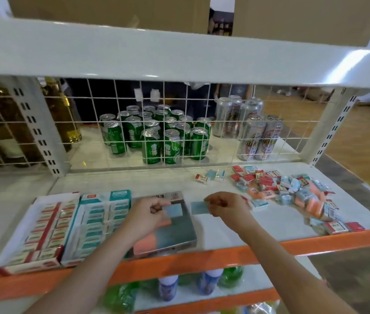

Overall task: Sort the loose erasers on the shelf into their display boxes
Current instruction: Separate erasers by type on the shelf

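Holding blue eraser (175, 210) over grey box (179, 232): left hand (144, 217) | right hand (227, 206) pinched second blue eraser (199, 207) | loose pile (292, 191) right of it

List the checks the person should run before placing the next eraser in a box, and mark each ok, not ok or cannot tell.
1. Left hand holds a blue eraser: ok.
2. Right hand holds a second blue eraser: ok.
3. Grey display box has free room: ok.
4. Red box and teal box still have empty slots: cannot tell.
5. Loose pile on the shelf is cleared: not ok.
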The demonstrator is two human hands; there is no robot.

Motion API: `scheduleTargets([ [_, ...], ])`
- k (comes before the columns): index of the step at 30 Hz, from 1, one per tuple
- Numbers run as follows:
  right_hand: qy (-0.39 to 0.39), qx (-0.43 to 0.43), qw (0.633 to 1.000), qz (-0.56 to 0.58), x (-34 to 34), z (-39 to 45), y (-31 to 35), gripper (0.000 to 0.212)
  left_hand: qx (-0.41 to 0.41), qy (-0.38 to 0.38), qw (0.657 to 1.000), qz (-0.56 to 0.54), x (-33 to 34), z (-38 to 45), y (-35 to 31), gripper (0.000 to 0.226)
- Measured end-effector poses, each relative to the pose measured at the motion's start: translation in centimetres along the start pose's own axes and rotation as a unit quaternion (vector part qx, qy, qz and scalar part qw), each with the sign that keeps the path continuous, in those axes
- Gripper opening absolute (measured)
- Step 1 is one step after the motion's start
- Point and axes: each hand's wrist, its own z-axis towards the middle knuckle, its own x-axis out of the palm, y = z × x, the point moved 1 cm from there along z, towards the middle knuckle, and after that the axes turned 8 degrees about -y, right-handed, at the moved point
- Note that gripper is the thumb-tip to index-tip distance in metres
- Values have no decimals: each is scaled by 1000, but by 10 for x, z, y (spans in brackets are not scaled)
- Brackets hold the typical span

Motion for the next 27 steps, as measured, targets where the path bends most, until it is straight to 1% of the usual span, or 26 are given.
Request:
scheduleTargets([
  [4, 8, -16, 999, -30, 24, 5, 8, 20, -19, -44, 999, 8, -23, -6, 13, 26],
  [6, 6, -23, 998, -53, 34, 9, 9, 21, -23, -54, 998, 11, -31, -9, 18, 29],
  [10, -5, -17, 995, -93, 47, 15, 11, 23, -26, -60, 998, 27, -40, -15, 24, 30],
  [16, 6, -26, 990, -141, 61, 25, 12, 25, -29, -69, 995, 58, -45, -18, 26, 26],
  [19, 16, -33, 986, -164, 65, 28, 14, 23, -28, -79, 994, 70, -48, -18, 28, 26],
  [23, 8, -39, 983, -178, 69, 32, 14, 18, -25, -82, 993, 83, -48, -18, 30, 26],
  [27, 8, -47, 974, -222, 71, 34, 10, 21, -30, -81, 994, 74, -44, -17, 29, 25],
])
